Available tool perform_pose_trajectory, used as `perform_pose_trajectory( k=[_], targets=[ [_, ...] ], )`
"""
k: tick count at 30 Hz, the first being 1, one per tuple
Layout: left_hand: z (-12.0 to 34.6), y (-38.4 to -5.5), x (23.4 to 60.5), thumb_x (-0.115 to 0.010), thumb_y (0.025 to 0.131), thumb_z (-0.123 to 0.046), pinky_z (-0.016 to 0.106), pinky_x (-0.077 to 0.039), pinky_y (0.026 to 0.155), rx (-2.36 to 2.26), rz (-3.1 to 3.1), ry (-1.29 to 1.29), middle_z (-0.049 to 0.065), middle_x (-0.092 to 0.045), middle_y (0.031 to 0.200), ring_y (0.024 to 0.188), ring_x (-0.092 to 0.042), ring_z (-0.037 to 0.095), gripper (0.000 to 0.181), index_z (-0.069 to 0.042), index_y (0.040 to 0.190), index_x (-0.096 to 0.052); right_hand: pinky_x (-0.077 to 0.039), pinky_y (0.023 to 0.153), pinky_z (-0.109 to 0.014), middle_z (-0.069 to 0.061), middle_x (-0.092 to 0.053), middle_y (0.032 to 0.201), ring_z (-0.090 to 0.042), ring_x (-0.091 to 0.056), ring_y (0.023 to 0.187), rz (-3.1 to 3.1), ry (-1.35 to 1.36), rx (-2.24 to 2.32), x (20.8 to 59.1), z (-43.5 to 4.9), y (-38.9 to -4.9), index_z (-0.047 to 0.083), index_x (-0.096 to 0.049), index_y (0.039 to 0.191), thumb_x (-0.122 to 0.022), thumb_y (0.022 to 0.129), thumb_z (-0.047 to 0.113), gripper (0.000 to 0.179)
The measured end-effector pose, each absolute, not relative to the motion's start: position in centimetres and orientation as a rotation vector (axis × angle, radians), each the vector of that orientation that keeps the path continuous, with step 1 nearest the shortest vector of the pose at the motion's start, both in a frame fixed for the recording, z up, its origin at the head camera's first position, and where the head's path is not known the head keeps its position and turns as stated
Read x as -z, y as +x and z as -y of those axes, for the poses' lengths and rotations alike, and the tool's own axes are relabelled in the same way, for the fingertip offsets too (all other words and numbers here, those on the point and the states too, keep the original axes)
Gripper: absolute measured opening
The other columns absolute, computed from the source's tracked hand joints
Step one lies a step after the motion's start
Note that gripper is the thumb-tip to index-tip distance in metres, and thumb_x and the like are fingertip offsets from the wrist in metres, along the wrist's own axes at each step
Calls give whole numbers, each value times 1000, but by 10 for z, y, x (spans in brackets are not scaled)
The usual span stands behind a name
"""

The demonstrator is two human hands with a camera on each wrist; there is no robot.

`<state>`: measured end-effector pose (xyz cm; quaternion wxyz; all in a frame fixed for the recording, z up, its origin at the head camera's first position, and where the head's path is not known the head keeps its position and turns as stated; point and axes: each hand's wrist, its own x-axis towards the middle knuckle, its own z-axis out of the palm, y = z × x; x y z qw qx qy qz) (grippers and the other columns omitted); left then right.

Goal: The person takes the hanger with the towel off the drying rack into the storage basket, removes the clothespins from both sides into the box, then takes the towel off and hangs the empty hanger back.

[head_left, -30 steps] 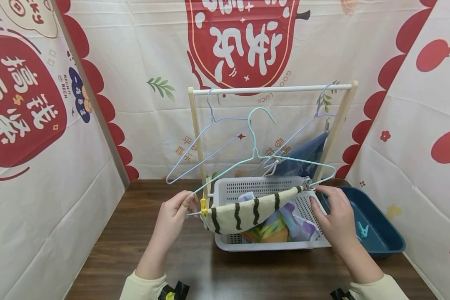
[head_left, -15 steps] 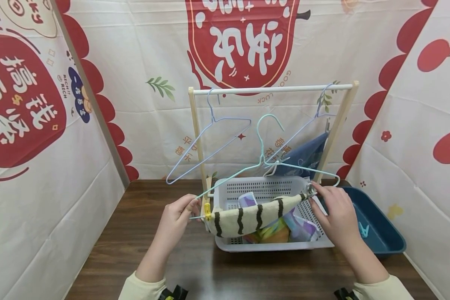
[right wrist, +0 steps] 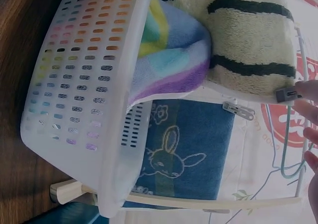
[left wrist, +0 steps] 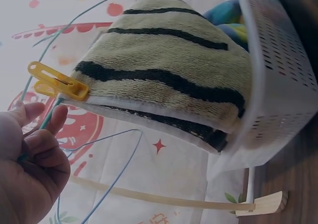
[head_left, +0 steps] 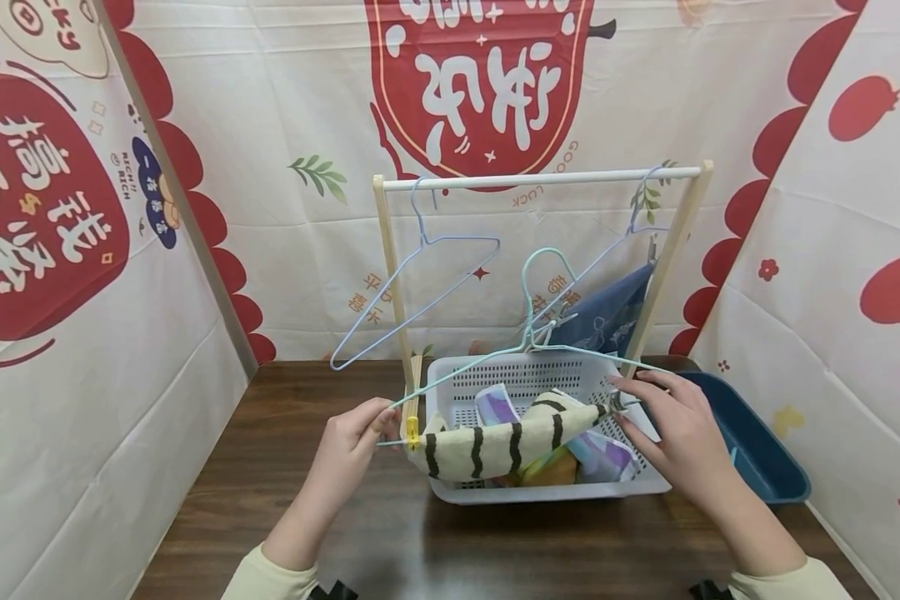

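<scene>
My left hand [head_left: 356,437] grips the lower left corner of a mint-green wire hanger [head_left: 465,367]. A cream towel with dark wavy stripes [head_left: 495,454] hangs from the hanger's lower bar, draped over the basket. Beside my left fingers, a yellow clothespin [left wrist: 57,82] clamps the towel's left corner. At the other end, my right hand [head_left: 675,425] pinches a metal clip [right wrist: 286,94] on the towel's right corner between thumb and forefinger. The hanger's right end passes behind the right fingers, and its hook points up, free of the rail.
Below the towel stands a white perforated basket [head_left: 540,497] with colourful towels [head_left: 607,454]. Behind it is a rack with a white rail [head_left: 540,178], bearing a blue hanger [head_left: 397,279] and a clipped blue bunny towel [right wrist: 184,149]. A dark blue tub [head_left: 772,467] sits at the right.
My right hand has closed on the metal clip and moved slightly down. The green hanger has sunk, its hook shifting down and to the right. My left hand keeps its grip, slightly lower.
</scene>
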<state>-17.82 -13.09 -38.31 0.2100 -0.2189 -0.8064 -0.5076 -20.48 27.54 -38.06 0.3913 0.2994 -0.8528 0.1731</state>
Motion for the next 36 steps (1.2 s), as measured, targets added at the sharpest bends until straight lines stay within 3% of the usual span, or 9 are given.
perform_pose_trajectory(
  k=[5, 12, 18, 22, 26, 28, 30, 33, 36],
  targets=[
    [133, -178, 385, -58, 97, -7, 26, -49, 53, 1335, 2269, -612, -12, -58, 67, 60, -60, 14, 13, -13, 89, -66, -33, 101, -43, -13, -72, 98, -34, -54, 110, 2137, 810, -402, 376, -275, -203, 8, -70, 114, -39, 99, 58, 60],
    [135, -178, 388, -61, 95, -3, 27, -50, 58, 1274, 2275, -632, -11, -58, 68, 64, -58, 8, 12, -12, 89, -66, -34, 88, -53, -15, -66, 107, -37, -52, 106, 2134, 841, -361, 370, -276, -199, 6, -73, 104, -41, 99, 57, 60],
    [138, -179, 397, -61, 93, -1, 26, -49, 59, 1188, 2256, -674, -11, -57, 69, 65, -57, 8, 12, -11, 87, -65, -29, 103, -57, -22, -55, 130, -42, -47, 117, 2146, 877, -417, 370, -277, -199, 5, -74, 98, -43, 99, 56, 59],
    [140, -180, 401, -60, 95, -5, 26, -49, 59, 1092, 2227, -740, -10, -58, 71, 65, -58, 9, 10, -11, 88, -65, -29, 109, -47, -19, -56, 132, -38, -51, 116, 2167, 911, -412, 370, -277, -199, 5, -73, 96, -41, 99, 57, 61],
    [142, -180, 401, -63, 93, -9, 26, -50, 62, 1008, 2232, -783, -9, -60, 75, 68, -59, 10, 4, -11, 91, -65, -44, 92, -45, -16, -62, 119, -33, -57, 105, 2195, 901, -343, 370, -275, -197, 6, -72, 96, -34, 99, 61, 67],
    [144, -180, 400, -65, 92, -9, 27, -51, 65, 964, 2236, -797, -7, -62, 80, 71, -59, 7, 4, -12, 95, -66, -45, 83, -45, -14, -63, 112, -30, -58, 102, 2212, 881, -317, 370, -275, -196, 7, -72, 96, -31, 98, 63, 70],
    [147, -179, 398, -66, 92, -9, 27, -51, 66, 918, 2236, -807, -7, -64, 84, 75, -58, 5, 8, -12, 99, -67, -46, 84, -40, -12, -64, 108, -28, -58, 100, 2221, 872, -318, 369, -275, -195, 6, -72, 96, -31, 97, 64, 71],
    [150, -177, 396, -63, 96, -16, 26, -50, 67, 832, 2225, -833, -7, -64, 90, 77, -56, 4, 10, -13, 104, -68, -38, 94, -23, -9, -66, 101, -26, -59, 96, 2222, 862, -324, 368, -276, -193, 5, -72, 95, -31, 96, 65, 72],
    [152, -176, 394, -51, 103, -28, 26, -50, 67, 733, 2206, -871, -7, -64, 91, 76, -57, 4, 23, -12, 107, -68, -26, 98, -12, -8, -68, 97, -24, -59, 92, 2222, 861, -339, 367, -276, -192, 5, -72, 94, -33, 96, 65, 71]
  ],
)
